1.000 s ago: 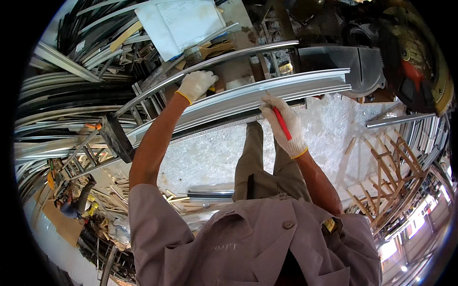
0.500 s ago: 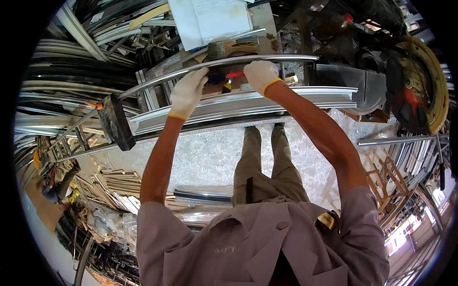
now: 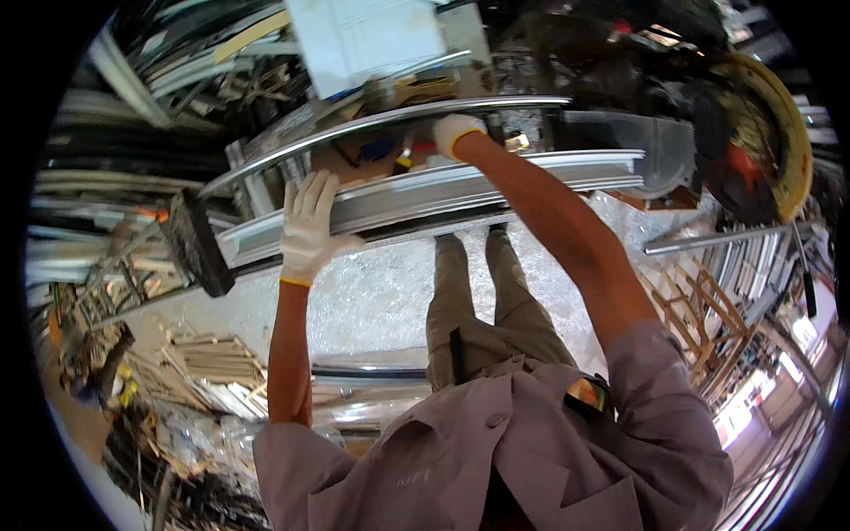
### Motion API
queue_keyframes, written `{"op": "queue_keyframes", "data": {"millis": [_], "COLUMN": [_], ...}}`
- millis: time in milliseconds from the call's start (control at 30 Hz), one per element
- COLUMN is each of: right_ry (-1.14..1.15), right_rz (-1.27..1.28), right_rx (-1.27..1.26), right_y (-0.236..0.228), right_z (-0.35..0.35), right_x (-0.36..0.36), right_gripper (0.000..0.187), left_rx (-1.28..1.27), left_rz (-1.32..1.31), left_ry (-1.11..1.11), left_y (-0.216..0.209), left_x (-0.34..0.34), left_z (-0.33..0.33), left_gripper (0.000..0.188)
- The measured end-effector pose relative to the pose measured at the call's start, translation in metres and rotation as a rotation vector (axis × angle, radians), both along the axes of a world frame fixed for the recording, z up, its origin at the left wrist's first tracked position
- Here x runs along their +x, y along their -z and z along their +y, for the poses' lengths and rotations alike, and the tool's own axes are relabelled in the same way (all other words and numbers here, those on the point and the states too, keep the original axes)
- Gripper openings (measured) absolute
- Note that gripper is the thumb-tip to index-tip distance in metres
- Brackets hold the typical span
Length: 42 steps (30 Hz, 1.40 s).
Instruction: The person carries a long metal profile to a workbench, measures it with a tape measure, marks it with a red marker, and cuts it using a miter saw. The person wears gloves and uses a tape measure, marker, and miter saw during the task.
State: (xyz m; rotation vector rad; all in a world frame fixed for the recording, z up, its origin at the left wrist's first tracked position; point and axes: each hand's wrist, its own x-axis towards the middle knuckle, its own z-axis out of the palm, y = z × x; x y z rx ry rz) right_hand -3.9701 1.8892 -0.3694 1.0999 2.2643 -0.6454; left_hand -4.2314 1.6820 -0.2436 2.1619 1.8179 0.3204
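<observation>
My left hand (image 3: pixel 308 226), in a white knit glove, lies open with fingers spread over the left part of the pale metal profiles (image 3: pixel 390 205). The profiles rest side by side across the bench. My right hand (image 3: pixel 458 134), gloved too, is a rounded fist against the near side of the curved-looking metal rail (image 3: pixel 354 124). Its fingertips are hidden, and what they hold does not show. Between rail and profiles, left of my right hand, lie a dark blue thing (image 3: pixel 376 149) and a small yellow-and-black thing (image 3: pixel 405 159).
A saw with a yellow rim (image 3: pixel 791 142) and a grey guard (image 3: pixel 664 150) stands at the right. A dark block (image 3: pixel 197 243) sits at the profiles' left end. White papers (image 3: pixel 367 40) lie at the back. Wood strips (image 3: pixel 212 363) and stacked profile lengths lie around.
My left hand has come off the rail, moved left and toward me, and spread its fingers. My right hand stays by the rail. The whole view has shifted slightly.
</observation>
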Motion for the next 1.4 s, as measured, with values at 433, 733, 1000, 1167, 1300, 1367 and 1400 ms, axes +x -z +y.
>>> {"op": "queue_keyframes", "data": {"millis": [433, 733, 1000, 1167, 1300, 1367, 1400], "right_ry": [0.42, 0.847, 1.179, 1.141, 1.318, 1.351, 1.356], "right_rz": [0.837, 0.606, 0.589, 0.502, 0.574, 0.617, 0.623], "right_rx": [0.181, 0.144, -0.003, -0.091, 0.012, 0.142, 0.198], "right_y": [-0.186, -0.201, -0.191, -0.2, -0.215, -0.236, -0.249], "right_z": [-0.145, -0.233, -0.254, -0.224, -0.193, -0.162, -0.143], "right_x": [0.081, 0.26, 0.407, 0.49, 0.582, 0.628, 0.646], "right_gripper": [0.041, 0.029, 0.03, 0.03, 0.033, 0.034, 0.034], "left_rx": [-0.214, -0.193, -0.106, -0.232, -0.312, -0.228, -0.168], "left_rz": [0.076, 0.096, 0.337, 0.436, 0.478, 0.402, 0.358], "left_ry": [-0.049, -0.011, 0.025, -0.039, -0.137, -0.104, -0.069], "left_y": [0.001, 0.007, 0.006, 0.001, -0.028, -0.022, -0.018], "left_x": [0.048, 0.188, 0.226, 0.223, 0.277, 0.304, 0.319], "left_z": [0.014, 0.12, 0.149, 0.149, 0.162, 0.167, 0.168], "left_gripper": [0.101, 0.092, 0.09, 0.098, 0.108, 0.114, 0.116]}}
